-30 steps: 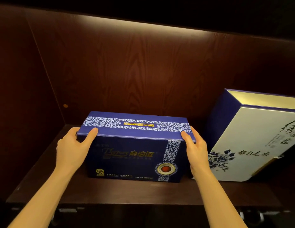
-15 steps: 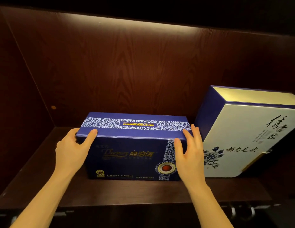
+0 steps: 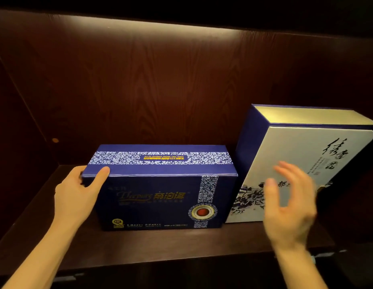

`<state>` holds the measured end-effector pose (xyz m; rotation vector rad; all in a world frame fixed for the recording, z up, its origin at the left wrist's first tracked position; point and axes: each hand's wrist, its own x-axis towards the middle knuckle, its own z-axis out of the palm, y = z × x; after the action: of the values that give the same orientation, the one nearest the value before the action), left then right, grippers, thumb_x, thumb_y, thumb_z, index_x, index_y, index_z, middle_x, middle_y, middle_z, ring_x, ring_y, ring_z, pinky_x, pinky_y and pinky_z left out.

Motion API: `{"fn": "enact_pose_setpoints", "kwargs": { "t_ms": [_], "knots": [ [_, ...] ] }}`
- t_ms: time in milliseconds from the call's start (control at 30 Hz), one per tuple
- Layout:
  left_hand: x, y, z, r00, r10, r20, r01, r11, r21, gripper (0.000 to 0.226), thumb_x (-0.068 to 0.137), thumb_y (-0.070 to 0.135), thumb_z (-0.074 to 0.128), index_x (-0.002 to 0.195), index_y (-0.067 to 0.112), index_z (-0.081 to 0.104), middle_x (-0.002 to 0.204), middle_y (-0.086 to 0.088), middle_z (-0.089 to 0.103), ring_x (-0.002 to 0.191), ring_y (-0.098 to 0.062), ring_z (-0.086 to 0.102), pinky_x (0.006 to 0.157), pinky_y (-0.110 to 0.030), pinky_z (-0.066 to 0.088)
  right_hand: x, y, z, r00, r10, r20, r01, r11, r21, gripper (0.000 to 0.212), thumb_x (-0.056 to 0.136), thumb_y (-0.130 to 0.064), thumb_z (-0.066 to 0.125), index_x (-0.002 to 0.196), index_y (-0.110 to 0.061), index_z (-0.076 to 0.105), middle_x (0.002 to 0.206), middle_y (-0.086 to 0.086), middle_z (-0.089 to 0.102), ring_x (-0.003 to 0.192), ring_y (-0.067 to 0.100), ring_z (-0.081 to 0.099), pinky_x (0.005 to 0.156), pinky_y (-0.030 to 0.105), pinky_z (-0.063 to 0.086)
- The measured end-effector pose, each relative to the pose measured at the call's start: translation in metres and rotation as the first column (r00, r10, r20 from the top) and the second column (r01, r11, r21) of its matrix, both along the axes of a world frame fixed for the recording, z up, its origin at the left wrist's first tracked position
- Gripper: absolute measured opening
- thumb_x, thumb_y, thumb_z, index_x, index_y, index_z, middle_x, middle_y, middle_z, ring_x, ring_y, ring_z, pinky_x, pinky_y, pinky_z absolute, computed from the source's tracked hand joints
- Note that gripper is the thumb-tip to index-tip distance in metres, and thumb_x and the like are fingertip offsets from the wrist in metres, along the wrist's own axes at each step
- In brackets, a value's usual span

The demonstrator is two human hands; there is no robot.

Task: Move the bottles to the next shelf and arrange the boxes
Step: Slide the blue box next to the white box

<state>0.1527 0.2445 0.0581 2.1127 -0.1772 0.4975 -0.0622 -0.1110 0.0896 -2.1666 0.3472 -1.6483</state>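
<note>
Dark wood-grain shelf [image 3: 160,245] with a light strip overhead, so everything glows a bit. Got my left hand [image 3: 77,195] clamped on the 9 o'clock end of the navy rectangular cardboard box [image 3: 156,197], thumb on its lid, probably to steady it. My right hand [image 3: 289,207] is open and holding nothing, hovering at 3 o'clock before the tilted white-and-blue floral gift box [image 3: 302,155], which seems next to straighten.

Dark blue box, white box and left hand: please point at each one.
dark blue box [image 3: 160,197]: head view, front face.
white box [image 3: 302,147]: head view, front face.
left hand [image 3: 77,197]: head view, back of hand.
</note>
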Motion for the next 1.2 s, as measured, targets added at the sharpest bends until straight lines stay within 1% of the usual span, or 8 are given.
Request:
{"fn": "enact_pose_setpoints", "kwargs": {
  "t_ms": [67, 133, 267, 367, 633, 767, 1000, 1200],
  "knots": [
    [-0.001, 0.0, 0.001, 1.0, -0.001, -0.002, 0.001, 1.0, -0.002, 0.051, 0.079, 0.071, 0.058, 0.105, 0.028, 0.057, 0.093, 0.002, 0.064, 0.08, -0.019, 0.061, 0.062, -0.042, 0.051, -0.01, -0.04, 0.0, 0.987, -0.111, 0.117, 0.108, 0.994, 0.031, 0.032, 0.096, -0.015, 0.06, 0.125, 0.0, 0.059, 0.127, 0.018, 0.056, 0.119, 0.038, 0.053, 0.104, 0.035, 0.042],
    [-0.001, -0.001, 0.002, 1.0, 0.0, -0.02, 0.0, 1.0, 0.0, 0.057, 0.074, 0.076, 0.052, 0.105, 0.029, 0.056, 0.094, 0.003, 0.063, 0.082, -0.021, 0.061, 0.066, -0.045, 0.053, -0.018, -0.084, -0.008, 0.972, -0.168, 0.164, 0.141, 0.976, 0.164, 0.04, 0.096, -0.021, 0.062, 0.134, -0.021, 0.049, 0.138, 0.016, 0.045, 0.126, 0.037, 0.048, 0.106, 0.035, 0.041],
    [-0.002, 0.0, 0.002, 1.0, 0.021, -0.009, -0.02, 1.0, 0.02, 0.071, 0.072, 0.082, 0.048, 0.111, 0.024, 0.059, 0.096, 0.003, 0.061, 0.086, -0.022, 0.06, 0.068, -0.045, 0.052, -0.028, -0.162, -0.03, 0.966, -0.251, 0.057, 0.175, 0.805, 0.567, 0.071, 0.094, -0.056, 0.054, 0.152, -0.022, 0.031, 0.16, 0.013, 0.027, 0.146, 0.024, 0.031, 0.119, 0.036, 0.029],
    [-0.002, -0.001, 0.0, 0.999, 0.032, -0.007, -0.032, 0.999, 0.025, 0.069, 0.073, 0.083, 0.047, 0.111, 0.025, 0.059, 0.096, 0.002, 0.062, 0.086, -0.022, 0.06, 0.068, -0.045, 0.052, -0.027, -0.193, -0.037, 0.979, -0.205, -0.011, 0.159, 0.719, 0.676, 0.078, 0.091, -0.067, 0.047, 0.155, -0.03, 0.024, 0.164, 0.002, 0.027, 0.148, 0.017, 0.029, 0.115, 0.033, 0.028],
    [-0.004, -0.004, -0.003, 0.998, 0.064, -0.007, -0.064, 0.998, 0.023, 0.052, 0.085, 0.065, 0.058, 0.116, 0.023, 0.059, 0.098, -0.002, 0.064, 0.078, -0.009, 0.057, 0.057, -0.026, 0.042, -0.016, -0.199, -0.049, 0.993, 0.022, -0.119, 0.069, 0.704, 0.707, 0.086, 0.085, -0.076, 0.042, 0.154, -0.028, 0.027, 0.156, 0.007, 0.042, 0.14, 0.027, 0.043, 0.103, 0.037, 0.036],
    [-0.006, -0.006, 0.0, 0.999, 0.054, -0.007, -0.054, 0.998, -0.01, 0.042, 0.087, 0.059, 0.062, 0.112, 0.025, 0.06, 0.099, -0.002, 0.065, 0.083, -0.018, 0.061, 0.061, -0.033, 0.045, -0.017, -0.197, -0.05, 0.993, 0.014, -0.119, 0.072, 0.727, 0.683, 0.082, 0.088, -0.073, 0.042, 0.154, -0.026, 0.029, 0.155, 0.01, 0.043, 0.14, 0.029, 0.044, 0.102, 0.036, 0.037],
    [-0.014, -0.017, 0.006, 0.997, 0.083, 0.008, -0.083, 0.997, -0.009, 0.048, 0.079, 0.07, 0.055, 0.107, 0.031, 0.058, 0.087, 0.015, 0.061, 0.075, -0.005, 0.056, 0.059, -0.03, 0.043, -0.015, -0.19, -0.051, 0.99, 0.034, -0.137, 0.063, 0.763, 0.643, 0.082, 0.089, -0.075, 0.04, 0.153, -0.025, 0.028, 0.153, 0.013, 0.045, 0.137, 0.033, 0.046, 0.101, 0.039, 0.04],
    [-0.016, -0.02, 0.004, 0.996, 0.091, 0.007, -0.091, 0.996, 0.012, 0.054, 0.081, 0.071, 0.053, 0.112, 0.027, 0.058, 0.09, 0.002, 0.06, 0.076, -0.003, 0.055, 0.059, -0.03, 0.043, -0.02, -0.189, -0.051, 0.989, 0.043, -0.144, 0.058, 0.778, 0.626, 0.077, 0.092, -0.07, 0.041, 0.153, -0.026, 0.027, 0.154, 0.015, 0.043, 0.14, 0.033, 0.043, 0.102, 0.039, 0.039]
  ]
}}
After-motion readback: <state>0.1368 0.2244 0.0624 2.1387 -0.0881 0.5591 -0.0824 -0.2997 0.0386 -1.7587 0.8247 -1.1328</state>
